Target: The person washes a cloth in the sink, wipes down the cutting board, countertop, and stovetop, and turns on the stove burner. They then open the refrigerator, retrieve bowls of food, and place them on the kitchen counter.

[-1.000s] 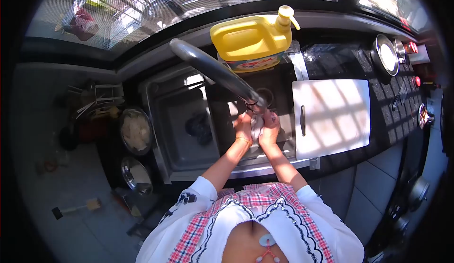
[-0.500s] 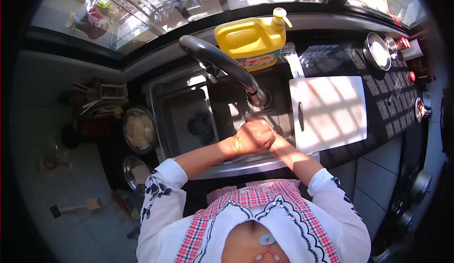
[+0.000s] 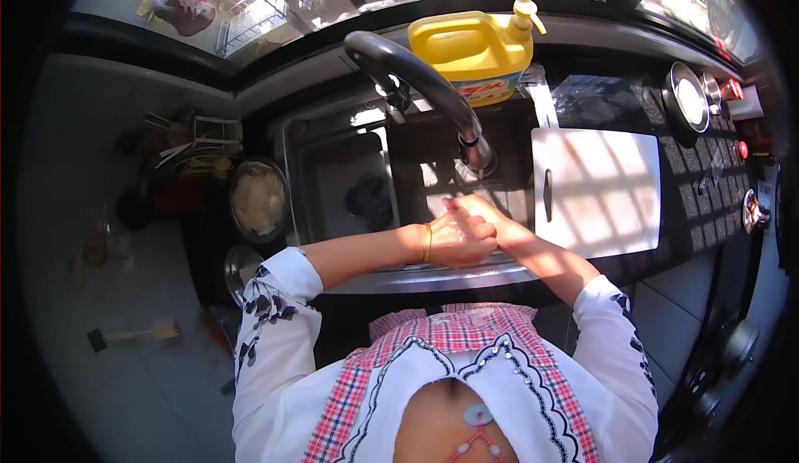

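Observation:
Both hands meet over the near side of the right sink basin [image 3: 414, 207], below the tap's spout [image 3: 478, 155]. My left hand [image 3: 459, 241], with a gold-coloured bracelet [image 3: 428, 243] at its wrist, is closed, its fingers curled round part of my right hand [image 3: 481, 208]. The right hand lies against the far side of the left, its visible fingers stretched out towards the left; the rest is hidden. The skin looks wet, with whitish specks on the left hand. No separate object shows between them. The black tap [image 3: 416, 76] arches over the basin.
A dark item [image 3: 366, 199] lies in the left basin [image 3: 320, 159]. Behind the sink stands a yellow pump jug [image 3: 466, 51]. A white cutting board [image 3: 599, 188] lies to the right, a pan [image 3: 687, 97] beyond it. A bowl of pale food [image 3: 260, 201] stands left.
The view has shifted, so the surroundings sit further right. My hands remain together but have turned against each other; the left is now lower and nearer me, with the right hand showing behind it.

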### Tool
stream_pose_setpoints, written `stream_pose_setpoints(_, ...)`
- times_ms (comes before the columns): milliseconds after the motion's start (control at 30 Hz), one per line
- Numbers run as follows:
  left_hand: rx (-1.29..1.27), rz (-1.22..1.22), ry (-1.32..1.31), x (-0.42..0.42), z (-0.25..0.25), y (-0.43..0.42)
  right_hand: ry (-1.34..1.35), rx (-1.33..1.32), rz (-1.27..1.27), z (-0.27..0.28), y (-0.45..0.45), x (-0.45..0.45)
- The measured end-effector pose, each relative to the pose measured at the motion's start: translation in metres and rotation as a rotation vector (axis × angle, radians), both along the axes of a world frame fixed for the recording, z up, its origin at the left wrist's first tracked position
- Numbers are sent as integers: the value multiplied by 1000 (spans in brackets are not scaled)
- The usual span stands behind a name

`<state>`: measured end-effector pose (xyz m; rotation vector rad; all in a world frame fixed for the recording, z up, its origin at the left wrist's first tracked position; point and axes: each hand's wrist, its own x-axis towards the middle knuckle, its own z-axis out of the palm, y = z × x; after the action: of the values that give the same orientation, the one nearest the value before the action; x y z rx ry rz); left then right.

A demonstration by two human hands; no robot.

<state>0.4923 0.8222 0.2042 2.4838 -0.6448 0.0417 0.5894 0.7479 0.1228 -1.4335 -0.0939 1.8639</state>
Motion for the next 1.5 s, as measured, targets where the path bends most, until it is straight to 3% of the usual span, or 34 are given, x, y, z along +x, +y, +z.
stream_pose_setpoints(67, 13, 148, 113, -2, 4, 29, 511, 42, -463, -8, -4, 9)
stream_pose_setpoints(133, -61, 404, 32, -11, 1, 65, 517, 46, -626, -43, -4, 5)
stream_pose_setpoints(167, -30, 572, 8, -15, -1, 85, 449, 79, -529, -103, -16, 11)
stream_pose_setpoints(200, 4, 740, -18, -19, -3, 105, 455, 77, -530, -107, -14, 6)
stream_pose_setpoints(300, -124, 1011, -132, -26, -16, 161, 58, -148, -203, -94, 14, -18)
stream_pose_setpoints(433, -153, 1139, -189, -20, -13, 189, 401, 28, -258, -214, 34, -73)
stream_pose_setpoints(500, -235, 1194, -83, -19, -16, 195, -160, 282, 95, -253, 50, -106)
stream_pose_setpoints(533, -202, 1198, -58, -18, -14, 196, 307, -161, -320, -225, 64, -115)
stream_pose_setpoints(633, -291, 1243, -10, -19, -22, 201, -551, 150, -56, -438, 67, -196)
stream_pose_setpoints(700, -374, 1221, 26, -24, -33, 206, -136, 17, -449, -349, 72, -144)
stream_pose_setpoints(767, -388, 1210, 56, -32, -53, 208, 90, 26, -712, -318, 70, -105)
stream_pose_setpoints(833, -773, 1302, 65, -34, -63, 210, 246, 80, -921, -301, 60, -63)
stream_pose_setpoints(867, -773, 1302, 66, -34, -60, 210, 300, 116, -1015, -296, 52, -41)
stream_pose_setpoints(933, -458, 1209, 57, -32, -51, 208, 365, 184, -1173, -280, 35, -1)
stream_pose_setpoints(1033, -503, 1263, 109, -27, -47, 202, 412, 205, -1348, -249, 14, 35)
stream_pose_setpoints(1067, -493, 1300, 178, -23, -38, 198, 412, 220, -1344, -236, 10, 33)
stream_pose_setpoints(1133, -471, 1268, 185, -19, -39, 192, 464, 649, -1013, -213, -12, 17)
stream_pose_setpoints(1200, -114, 1238, 171, -15, -36, 187, 731, 248, -1074, -181, -8, 1)
stream_pose_setpoints(1233, -75, 1178, 111, -16, -41, 187, 450, 447, -1039, -252, -26, -16)
stream_pose_setpoints(1267, -40, 1117, 51, -18, -46, 188, 463, 232, -1106, -224, -26, -21)
stream_pose_setpoints(1367, 68, 1044, 15, -18, -46, 194, 533, 55, -1022, -218, -29, -31)
stream_pose_setpoints(1400, 102, 1033, -3, -19, -45, 199, 488, -35, -1002, -183, -23, -32)
stream_pose_setpoints(1500, 201, 1078, -16, -19, -40, 212, 334, 113, -956, -149, -27, -31)
